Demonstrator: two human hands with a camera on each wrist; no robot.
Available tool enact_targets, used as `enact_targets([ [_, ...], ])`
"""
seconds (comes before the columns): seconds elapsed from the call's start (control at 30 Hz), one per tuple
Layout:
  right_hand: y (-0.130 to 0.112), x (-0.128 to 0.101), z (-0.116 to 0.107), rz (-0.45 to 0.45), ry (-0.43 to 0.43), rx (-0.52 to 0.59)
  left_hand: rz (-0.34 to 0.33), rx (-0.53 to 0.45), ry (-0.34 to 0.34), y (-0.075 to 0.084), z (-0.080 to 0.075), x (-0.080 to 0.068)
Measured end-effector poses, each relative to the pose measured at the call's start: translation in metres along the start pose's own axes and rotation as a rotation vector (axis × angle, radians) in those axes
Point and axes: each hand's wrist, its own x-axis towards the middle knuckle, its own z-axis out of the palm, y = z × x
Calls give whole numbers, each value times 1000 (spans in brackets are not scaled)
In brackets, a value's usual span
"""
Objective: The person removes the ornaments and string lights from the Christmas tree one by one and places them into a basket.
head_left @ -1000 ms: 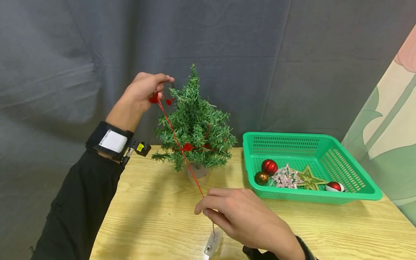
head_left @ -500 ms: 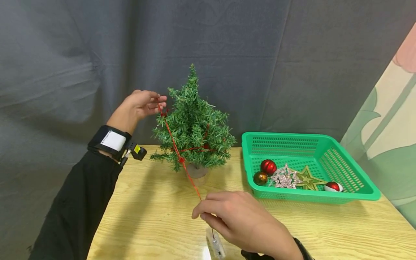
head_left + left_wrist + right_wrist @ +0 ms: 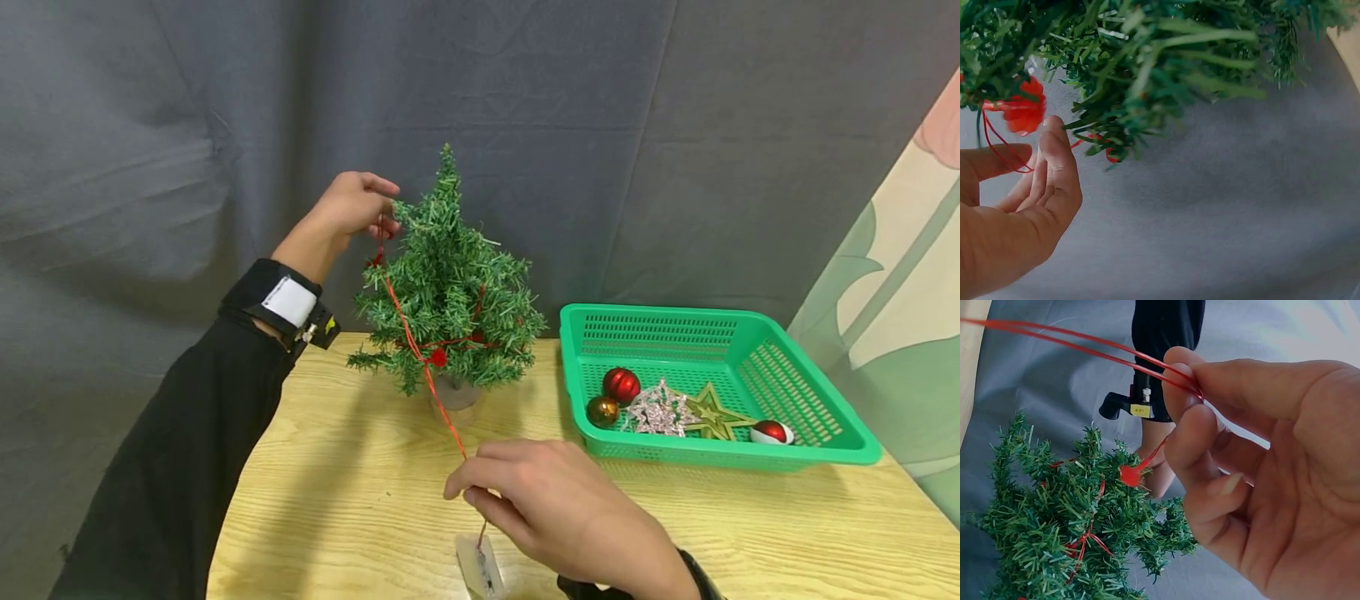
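Since half a second ago, the left hand (image 3: 352, 204) has risen from mid-tree toward the tip of the small green tree (image 3: 448, 287), carrying the red string (image 3: 408, 333) with it.

Head view: the left grip pinches the string's upper end beside the treetop. The string slants down across the branches to the right hand (image 3: 551, 508), whose thumb and forefinger pinch it low over the tabletop (image 3: 337, 500). A small clear box (image 3: 477, 567) dangles below that hand. The step in hand looks like winding the string round the tree; the next move likely calls for laying it onto an upper branch while the right hand keeps it taut. A green basket (image 3: 825, 450) of ornaments sits well right, leaving free room left of and before the tree.

Left wrist view: the fingers (image 3: 1054, 169) hold a thin red loop against the needles; a red bobble (image 3: 1025, 112) sits just above.

Right wrist view: the fingertips (image 3: 1188, 394) clamp the doubled string.
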Motion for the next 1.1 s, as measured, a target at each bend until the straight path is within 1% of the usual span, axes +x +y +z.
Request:
enact_targets([
  [0.07, 0, 0, 0, 1, -2, 0, 36, 81, 6, 4, 4, 0],
  [0.2, -2, 0, -2, -2, -1, 3, 129, 234, 20, 12, 10, 3],
  [0.27, -2, 0, -2, -5, 5, -3, 179, 274, 12, 14, 12, 5],
  [0.3, -2, 0, -2, -6, 8, -4, 207, 275, 2, 16, 12, 5],
  [0.37, -3, 0, -2, -6, 14, -8, 248, 245, -30, 17, 12, 6],
  [0.43, -3, 0, -2, -7, 17, -9, 260, 189, -56, 18, 10, 7],
  [0.53, -3, 0, -2, -12, 22, -6, 227, 109, -62, 18, 4, 8],
  [0.63, -4, 0, -2, -15, 27, -5, 188, 60, -57, 19, -2, 10],
  [0.73, -4, -1, -3, -15, 29, -1, 193, -28, -75, 24, -5, 10],
  [0.87, -5, -2, -4, -19, 28, 11, 256, -107, -88, 35, -3, 4],
  [0.97, -5, -3, -5, -18, 28, 11, 318, -112, -90, 44, 2, 0],
  [1.1, -5, -4, -6, -8, 18, 13, 374, -158, -95, 53, 9, -3],
])
